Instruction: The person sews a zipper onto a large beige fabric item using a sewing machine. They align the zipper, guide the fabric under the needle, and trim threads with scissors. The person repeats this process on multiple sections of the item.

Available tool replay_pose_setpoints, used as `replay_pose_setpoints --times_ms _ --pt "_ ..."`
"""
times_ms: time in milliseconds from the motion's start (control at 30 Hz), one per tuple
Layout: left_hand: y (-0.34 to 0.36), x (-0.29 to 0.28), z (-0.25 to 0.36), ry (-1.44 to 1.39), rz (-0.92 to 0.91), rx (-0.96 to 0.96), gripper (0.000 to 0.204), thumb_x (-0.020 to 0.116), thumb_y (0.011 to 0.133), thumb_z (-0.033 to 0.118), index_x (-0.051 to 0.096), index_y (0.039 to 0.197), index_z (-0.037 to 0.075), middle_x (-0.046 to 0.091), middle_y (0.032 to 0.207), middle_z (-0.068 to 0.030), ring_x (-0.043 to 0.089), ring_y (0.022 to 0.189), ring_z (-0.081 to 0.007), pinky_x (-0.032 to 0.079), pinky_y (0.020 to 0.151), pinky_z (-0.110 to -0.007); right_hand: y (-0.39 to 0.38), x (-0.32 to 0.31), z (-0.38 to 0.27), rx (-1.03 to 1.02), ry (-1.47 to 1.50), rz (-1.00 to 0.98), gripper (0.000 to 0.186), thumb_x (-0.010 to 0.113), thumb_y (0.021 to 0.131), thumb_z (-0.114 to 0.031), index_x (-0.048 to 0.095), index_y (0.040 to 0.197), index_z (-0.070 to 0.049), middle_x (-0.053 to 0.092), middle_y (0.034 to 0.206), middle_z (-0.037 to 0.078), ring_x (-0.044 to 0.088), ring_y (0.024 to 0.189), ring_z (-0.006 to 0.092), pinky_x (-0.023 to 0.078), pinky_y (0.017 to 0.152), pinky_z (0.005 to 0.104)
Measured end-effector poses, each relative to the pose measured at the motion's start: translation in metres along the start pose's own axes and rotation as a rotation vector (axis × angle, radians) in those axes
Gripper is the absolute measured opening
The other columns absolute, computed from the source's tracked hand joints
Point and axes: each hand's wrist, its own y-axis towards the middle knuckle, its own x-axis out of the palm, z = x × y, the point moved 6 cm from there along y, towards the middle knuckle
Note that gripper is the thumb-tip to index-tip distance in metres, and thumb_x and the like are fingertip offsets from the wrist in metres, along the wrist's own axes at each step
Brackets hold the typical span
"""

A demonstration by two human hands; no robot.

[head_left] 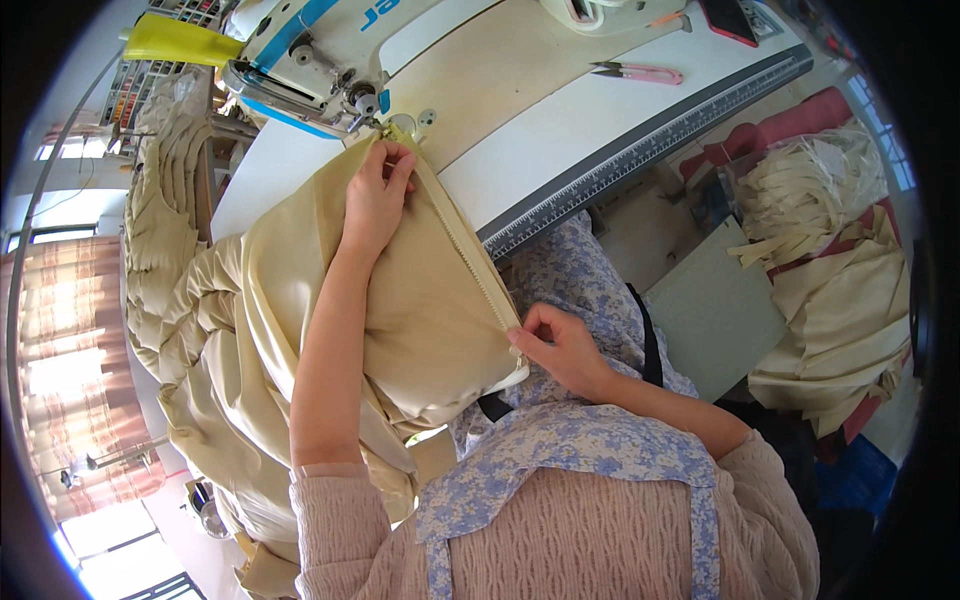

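A large khaki garment drapes from the sewing machine down over my lap. Along its right edge runs a zipper, its upper end close under the machine's needle area. My left hand lies near that upper end, fingers bent and closed on the khaki cloth beside the zipper. Lower down, my right hand pinches the zipper's edge by its lower end, thumb and forefinger pressed together. The needle itself is too small to make out.
Pink-handled thread snips lie on the white table, and a phone sits at its far right. A ruler strip follows the table's near edge. Khaki pieces are heaped at right; more khaki cloth hangs at left.
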Motion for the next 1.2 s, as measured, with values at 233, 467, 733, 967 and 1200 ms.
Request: replay_pose_setpoints --times_ms 233,467,733,967,1200 --pt "-0.002 0.001 0.002 0.030 0.020 -0.001 0.014 0.066 0.100 0.018 0.064 0.106 0.005 0.067 0.085 -0.0031 0.063 0.072 -0.0120 0.051 0.066 -0.028 0.001 -0.003 0.000 0.050 -0.021 0.003 0.025 0.073 0.097 -0.019 0.058 0.088 -0.003 0.068 0.078 0.003 0.059 0.070 0.0053 0.047 0.061 0.0240" --pt "-0.005 0.002 0.006 0.140 0.117 0.166 0.015 0.070 0.096 0.015 0.065 0.103 0.003 0.066 0.091 -0.0096 0.064 0.079 -0.0208 0.052 0.073 -0.033 0.005 0.002 0.002 0.080 0.122 -0.060 0.016 0.071 0.099 -0.015 0.061 0.095 -0.002 0.068 0.085 -0.001 0.058 0.075 0.0024 0.046 0.065 0.0205" --pt "-0.014 0.009 0.030 0.370 0.247 0.461 0.015 0.071 0.090 0.009 0.064 0.103 0.007 0.062 0.094 -0.0075 0.065 0.090 -0.0272 0.055 0.079 -0.038 0.004 -0.003 0.000 0.088 -0.025 -0.076 0.017 0.072 0.099 -0.017 0.062 0.095 -0.004 0.061 0.079 -0.006 0.049 0.069 -0.0002 0.039 0.060 0.0193" --pt "-0.044 0.007 0.049 0.639 0.067 0.475 0.028 0.074 0.089 0.021 0.067 0.112 0.005 0.068 0.112 -0.0096 0.064 0.106 -0.0314 0.054 0.094 -0.042 0.003 -0.003 0.003 0.083 -0.018 -0.075 0.019 0.073 0.098 -0.018 0.062 0.094 -0.004 0.060 0.078 -0.006 0.048 0.069 -0.0003 0.038 0.060 0.0192" --pt "-0.067 0.012 0.048 0.586 0.109 0.472 0.052 0.075 0.089 0.034 0.064 0.124 -0.002 0.063 0.135 -0.0153 0.062 0.121 -0.0333 0.049 0.107 -0.045 0.004 -0.006 0.001 0.065 -0.075 -0.077 0.018 0.073 0.098 -0.017 0.061 0.093 -0.004 0.058 0.077 -0.006 0.048 0.069 0.0008 0.039 0.060 0.0199"
